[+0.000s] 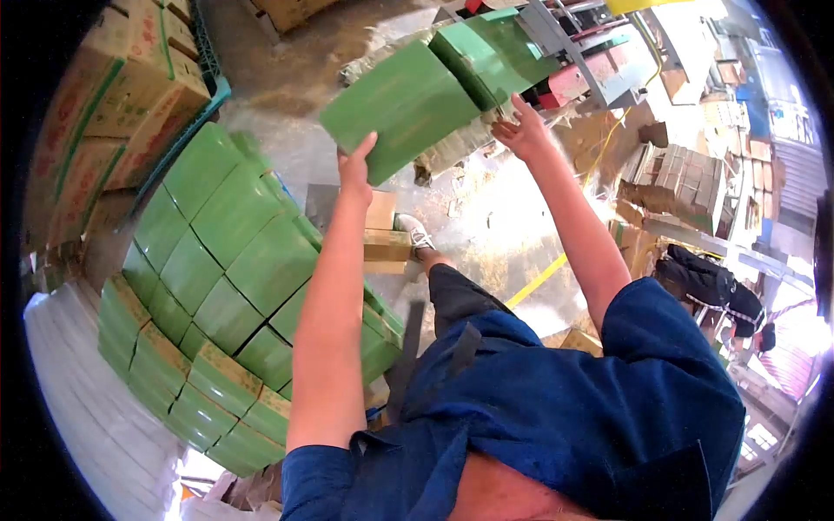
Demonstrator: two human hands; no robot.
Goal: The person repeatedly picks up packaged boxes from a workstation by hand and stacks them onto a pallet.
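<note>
A green box (400,108) lies at the upper middle, its flat top facing up. My left hand (354,167) is at its near left corner, the thumb on the top face and the other fingers hidden at the side. Near the box's right end is my right hand (521,130), fingers apart and nothing in it. Just beyond that hand, a second green box (473,65) stands beside the first, close to the metal machine (565,52).
A large stack of green boxes (252,226) fills the left side. Brown cartons (130,95) rise behind it. Small cardboard boxes (385,245) sit by my shoe (415,233). Flat cardboard bundles (678,178) are at the right. A yellow line (539,280) crosses the floor.
</note>
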